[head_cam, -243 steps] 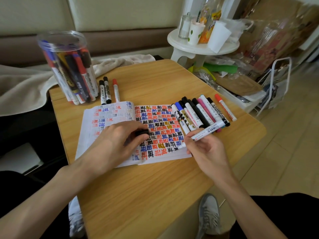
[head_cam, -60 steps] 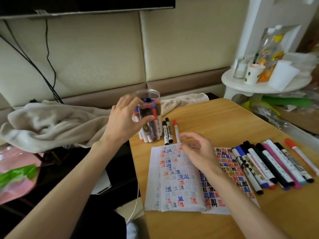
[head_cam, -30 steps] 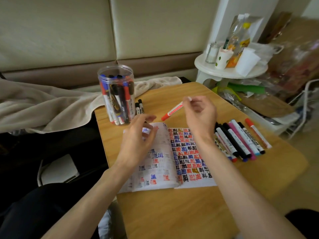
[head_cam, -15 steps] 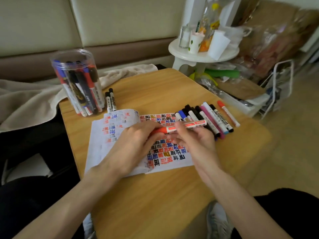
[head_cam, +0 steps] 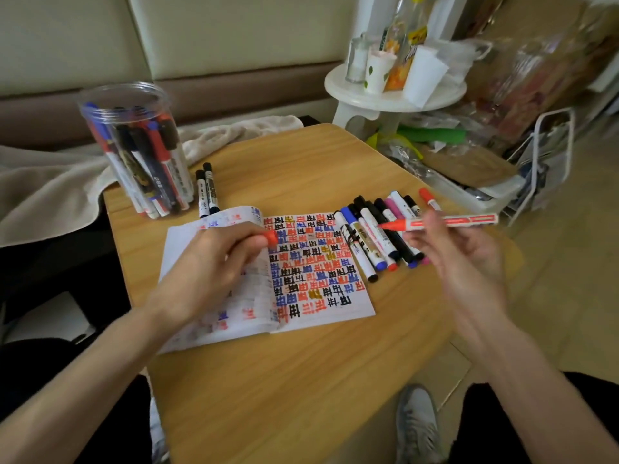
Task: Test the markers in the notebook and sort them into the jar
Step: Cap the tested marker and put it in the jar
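Observation:
An open notebook [head_cam: 321,296], its right page full of coloured marks, lies on the wooden table [head_cam: 301,380]. My right hand [head_cam: 459,259] holds an uncapped red marker [head_cam: 445,223] above the row of markers, tip pointing left. Over the notebook's left page, my left hand [head_cam: 214,266] pinches the red cap [head_cam: 272,236]. A row of several capped markers [head_cam: 378,236] lies right of the notebook. The clear plastic jar [head_cam: 134,149] with several markers stands at the table's back left corner. Two black-capped markers [head_cam: 206,192] lie beside it.
A beige blanket [head_cam: 50,189] lies on the sofa behind and left of the table. A white round side table [head_cam: 395,95] with cups and bottles stands at the back right, with clutter and a wire rack [head_cam: 542,162] beyond. My shoe [head_cam: 418,426] shows under the table's front edge.
The red marker, picked up from beside the jar, has been uncapped: my hands pulled apart, the left keeping the cap and the right carrying the marker to the right.

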A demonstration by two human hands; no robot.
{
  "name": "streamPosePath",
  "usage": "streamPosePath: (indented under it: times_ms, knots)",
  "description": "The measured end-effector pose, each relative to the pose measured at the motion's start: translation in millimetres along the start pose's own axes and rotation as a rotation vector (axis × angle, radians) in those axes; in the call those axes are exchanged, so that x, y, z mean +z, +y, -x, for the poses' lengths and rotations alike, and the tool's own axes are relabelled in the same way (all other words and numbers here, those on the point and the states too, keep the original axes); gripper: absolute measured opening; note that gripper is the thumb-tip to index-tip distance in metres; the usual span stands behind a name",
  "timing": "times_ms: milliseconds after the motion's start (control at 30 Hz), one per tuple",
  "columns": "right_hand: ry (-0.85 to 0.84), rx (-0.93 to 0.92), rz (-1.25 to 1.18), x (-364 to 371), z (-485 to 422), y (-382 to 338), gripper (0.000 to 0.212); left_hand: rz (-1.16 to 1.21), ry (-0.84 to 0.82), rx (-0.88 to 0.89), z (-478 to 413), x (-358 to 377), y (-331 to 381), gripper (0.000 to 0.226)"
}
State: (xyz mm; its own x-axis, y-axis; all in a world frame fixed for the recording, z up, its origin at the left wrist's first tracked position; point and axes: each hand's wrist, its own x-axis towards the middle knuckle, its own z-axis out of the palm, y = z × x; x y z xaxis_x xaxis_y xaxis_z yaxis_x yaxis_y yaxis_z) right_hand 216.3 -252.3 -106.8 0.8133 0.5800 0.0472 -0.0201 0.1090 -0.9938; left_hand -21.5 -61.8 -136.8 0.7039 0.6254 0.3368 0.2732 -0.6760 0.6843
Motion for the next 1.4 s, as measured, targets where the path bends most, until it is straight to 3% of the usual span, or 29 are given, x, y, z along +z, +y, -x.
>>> streamPosePath:
  times_ms: [100,267,533,700,967,1400]
  knots:
    - [-0.099,0.089,0.100,5.8,7.3,17.9,0.021,-0.014,-0.041,0.042,4.8,7.8,8.6,0.025]
    - [-0.211,0.132,0.017,11.5,18.6,33.1,0.023,-0.115,-0.111,0.114,13.2,19.2,5.7,0.037]
    - [-0.301,0.155,-0.093,-3.9,23.1,43.3,0.037,-0.174,-0.109,0.159,15.1,24.2,3.7,0.034]
    - [-0.244,0.158,-0.083,-2.2,23.0,42.3,0.033,-0.179,-0.112,0.160,14.6,24.6,4.3,0.035]
    - [-0.236,-0.019,0.152,1.0,23.9,52.3,0.014,-0.194,-0.122,0.158,15.2,23.6,2.3,0.037]
    - [-0.194,-0.108,0.251,1.0,27.3,66.5,0.020,-0.233,-0.122,0.145,17.9,20.0,-0.9,0.040]
